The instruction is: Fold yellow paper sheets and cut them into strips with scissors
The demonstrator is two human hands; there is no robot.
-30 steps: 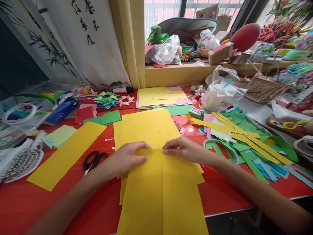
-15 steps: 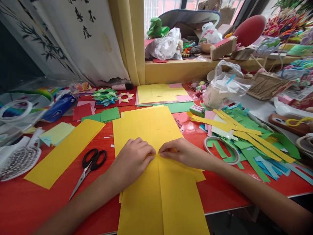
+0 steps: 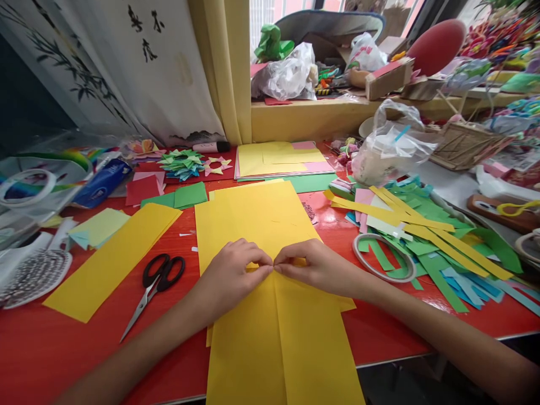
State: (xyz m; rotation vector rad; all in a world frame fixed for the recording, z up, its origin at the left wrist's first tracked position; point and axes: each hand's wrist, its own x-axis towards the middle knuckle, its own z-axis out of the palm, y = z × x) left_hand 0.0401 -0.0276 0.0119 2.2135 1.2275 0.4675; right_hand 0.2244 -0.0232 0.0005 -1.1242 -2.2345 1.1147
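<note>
A sheet of yellow paper (image 3: 244,360) with a crease down its middle lies in front of me and hangs past the table's near edge. My left hand (image 3: 238,267) pinches its far edge close to the crease. From the other side my right hand (image 3: 310,264) pinches the same edge, and the fingertips of both hands meet at the crease. Beneath this sheet rest more yellow sheets (image 3: 253,214). Black-handled scissors (image 3: 156,287) lie to the left of my left forearm, blades apart.
Folded yellow paper (image 3: 113,259) lies left of the scissors. On the right, a roll of tape (image 3: 383,257) sits by a heap of green, blue and yellow paper strips (image 3: 442,247). A paper stack (image 3: 253,160) stands at the back, beside green paper stars (image 3: 181,164).
My left fingertips have slid slightly right along the paper's edge, closing the small gap to my right fingertips. The view has shifted a little.
</note>
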